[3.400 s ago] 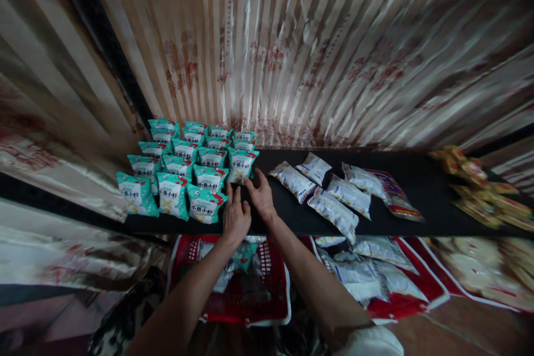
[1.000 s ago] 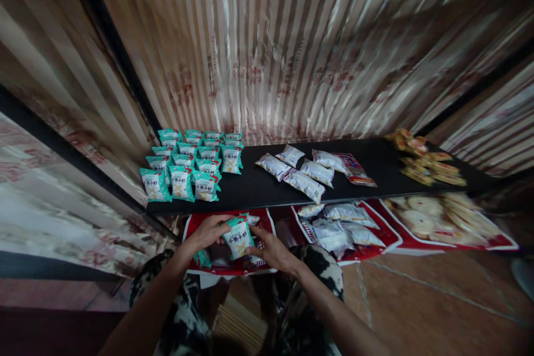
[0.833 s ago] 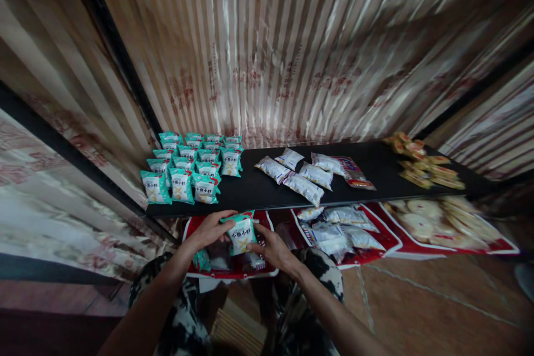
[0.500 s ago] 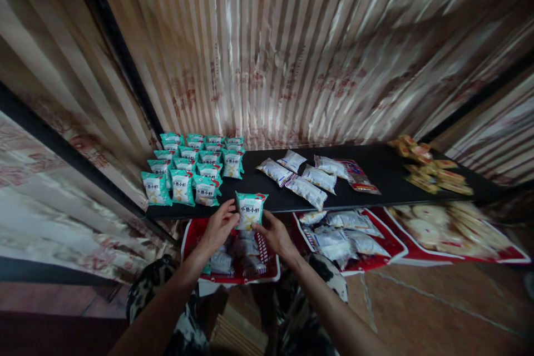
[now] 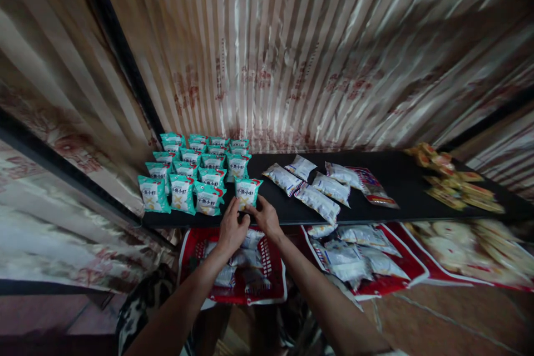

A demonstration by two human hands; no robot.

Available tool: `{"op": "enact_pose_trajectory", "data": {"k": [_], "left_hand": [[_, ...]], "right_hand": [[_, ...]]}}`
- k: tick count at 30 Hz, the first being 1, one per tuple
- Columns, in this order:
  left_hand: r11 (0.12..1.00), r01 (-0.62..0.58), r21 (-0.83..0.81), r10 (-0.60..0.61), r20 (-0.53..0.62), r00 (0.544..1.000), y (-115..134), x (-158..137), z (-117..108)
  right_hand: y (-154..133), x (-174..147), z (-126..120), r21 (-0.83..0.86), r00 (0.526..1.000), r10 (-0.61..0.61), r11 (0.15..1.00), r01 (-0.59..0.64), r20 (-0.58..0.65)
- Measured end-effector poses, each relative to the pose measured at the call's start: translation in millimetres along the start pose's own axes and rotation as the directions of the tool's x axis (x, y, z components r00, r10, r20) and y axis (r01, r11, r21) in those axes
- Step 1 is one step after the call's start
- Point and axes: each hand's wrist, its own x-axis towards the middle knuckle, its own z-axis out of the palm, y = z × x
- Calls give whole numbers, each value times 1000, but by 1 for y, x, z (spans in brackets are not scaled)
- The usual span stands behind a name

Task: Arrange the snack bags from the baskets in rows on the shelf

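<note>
Teal packet (image 5: 247,193) upright, long axis vertical, print facing near, left hand (image 5: 232,228) and right hand (image 5: 266,217) gripping its lower part, over black shelf (image 5: 411,200)

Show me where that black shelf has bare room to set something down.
On the shelf, one bare patch lies between the red pack and the yellow packs; another lies between the held bag and the white packets. The left end, full of green bags, is crowded.

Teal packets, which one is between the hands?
The front packet of the rightmost teal column, between the left hand and right hand; the other teal packets stand left of or behind it.
</note>
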Motion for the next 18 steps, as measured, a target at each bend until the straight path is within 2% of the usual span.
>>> {"op": "enact_pose_trajectory", "data": {"k": [12,18], "left_hand": [[992,-12,124,23,-92,996,-13,28,6],[986,-7,166,20,-76,997,-20,28,8]], "right_hand": [[-5,37,22,-61,1000,-24,998,24,5],[4,46,31,-16,999,-37,999,37,-7]]}}
